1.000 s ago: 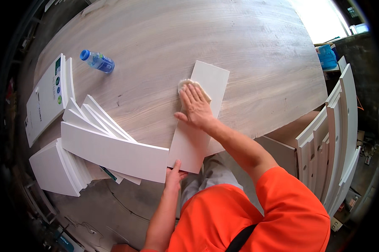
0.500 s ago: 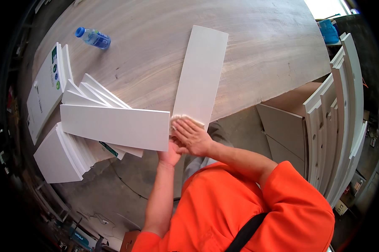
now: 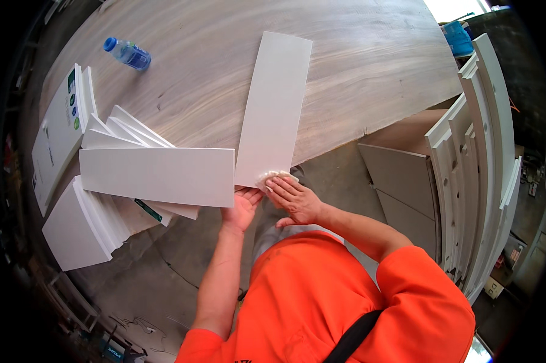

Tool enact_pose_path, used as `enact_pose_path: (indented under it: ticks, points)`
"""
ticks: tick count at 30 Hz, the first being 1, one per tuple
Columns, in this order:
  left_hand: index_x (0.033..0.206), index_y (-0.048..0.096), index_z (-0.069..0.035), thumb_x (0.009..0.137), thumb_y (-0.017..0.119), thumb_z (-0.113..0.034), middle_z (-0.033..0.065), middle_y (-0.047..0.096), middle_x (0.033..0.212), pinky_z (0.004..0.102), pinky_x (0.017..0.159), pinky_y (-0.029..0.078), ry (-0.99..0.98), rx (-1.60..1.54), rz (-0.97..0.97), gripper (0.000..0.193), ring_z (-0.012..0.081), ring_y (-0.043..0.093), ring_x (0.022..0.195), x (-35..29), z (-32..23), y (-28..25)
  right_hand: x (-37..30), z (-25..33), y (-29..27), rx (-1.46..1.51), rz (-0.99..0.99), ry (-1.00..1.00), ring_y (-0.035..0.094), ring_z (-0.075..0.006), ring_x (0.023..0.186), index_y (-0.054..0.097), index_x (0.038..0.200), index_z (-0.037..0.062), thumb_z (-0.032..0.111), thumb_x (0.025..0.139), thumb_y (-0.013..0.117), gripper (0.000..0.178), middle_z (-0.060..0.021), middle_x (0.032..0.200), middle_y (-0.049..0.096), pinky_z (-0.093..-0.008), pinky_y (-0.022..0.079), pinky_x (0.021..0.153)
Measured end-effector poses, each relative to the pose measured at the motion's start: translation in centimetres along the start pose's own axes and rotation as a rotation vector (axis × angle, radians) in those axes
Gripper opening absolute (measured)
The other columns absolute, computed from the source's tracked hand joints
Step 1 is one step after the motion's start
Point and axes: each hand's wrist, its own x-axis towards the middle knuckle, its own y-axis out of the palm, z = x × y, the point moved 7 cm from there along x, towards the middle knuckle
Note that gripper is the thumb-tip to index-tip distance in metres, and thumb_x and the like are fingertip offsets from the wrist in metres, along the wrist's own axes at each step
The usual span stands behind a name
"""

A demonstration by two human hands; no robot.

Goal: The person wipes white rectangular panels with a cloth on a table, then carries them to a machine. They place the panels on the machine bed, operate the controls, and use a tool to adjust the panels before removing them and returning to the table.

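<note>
A long white board lies lengthwise away from me, its near end jutting past the table edge. My right hand presses a crumpled off-white cloth against that end's right corner, fingers laid over the cloth. Palm up, my left hand is at the near edge of the same board, its fingers stretched out and touching the edge from below. Part of the left hand is hidden by a second white board, which lies crosswise on the left.
More white boards are piled at the left, beside a white printed panel. A blue-capped plastic bottle stands on the wood-grain table. To the right, several long white panels stand on edge near grey panels.
My right hand and the cloth have moved toward me, down to the board's near corner, and the thumb has spread. The whole view has shifted slightly.
</note>
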Motion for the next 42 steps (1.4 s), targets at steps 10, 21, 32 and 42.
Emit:
enact_pose_path:
  ticks: [10, 21, 32, 42]
  points:
    - [0.151, 0.036, 0.007, 0.095, 0.053, -0.065, 0.0246, 0.043, 0.157, 0.0535, 0.124, 0.029, -0.010, 0.024, -0.014, 0.092, 0.0418, 0.043, 0.145, 0.2, 0.8, 0.1, -1.1, -1.2, -1.8, -0.093, -0.257, -0.101, 0.052, -0.0242, 0.141, 0.064, 0.135, 0.0063, 0.019, 0.093, 0.069, 0.044, -0.0093, 0.148, 0.058, -0.0423, 0.040, 0.120]
    - [0.135, 0.058, -0.007, 0.101, 0.066, -0.040, 0.0124, 0.067, 0.128, 0.0453, 0.105, 0.048, -0.021, 0.173, -0.022, 0.048, 0.0282, 0.064, 0.118, -0.5, 4.3, 2.4, 1.7, -8.3, -11.3, 0.892, -0.679, 0.557, 0.072, -0.0171, 0.097, 0.061, 0.134, 0.0020, -0.005, 0.100, 0.054, 0.036, -0.0092, 0.110, 0.074, -0.0311, 0.058, 0.082]
    - [0.126, 0.067, -0.001, 0.090, 0.078, -0.011, 0.0131, 0.073, 0.116, 0.0403, 0.095, 0.059, -0.097, 0.320, 0.079, 0.039, 0.0267, 0.073, 0.103, -6.1, 4.6, 10.1, 8.4, -12.9, -17.3, 0.138, -0.545, 0.836, 0.026, -0.0415, 0.153, 0.029, 0.157, -0.0056, 0.037, 0.084, 0.084, 0.101, -0.0280, 0.162, 0.031, -0.0478, 0.025, 0.124]
    - [0.115, 0.070, -0.001, 0.098, 0.075, -0.031, 0.0098, 0.075, 0.105, 0.0362, 0.086, 0.061, 0.204, 0.589, 0.182, 0.035, 0.0206, 0.073, 0.094, -11.5, -1.1, 14.5, 9.5, -15.1, -12.6, 1.389, -0.385, 0.935, 0.071, -0.0231, 0.084, 0.068, 0.114, -0.0021, 0.028, 0.096, 0.076, 0.036, -0.0134, 0.102, 0.075, -0.0381, 0.059, 0.078]
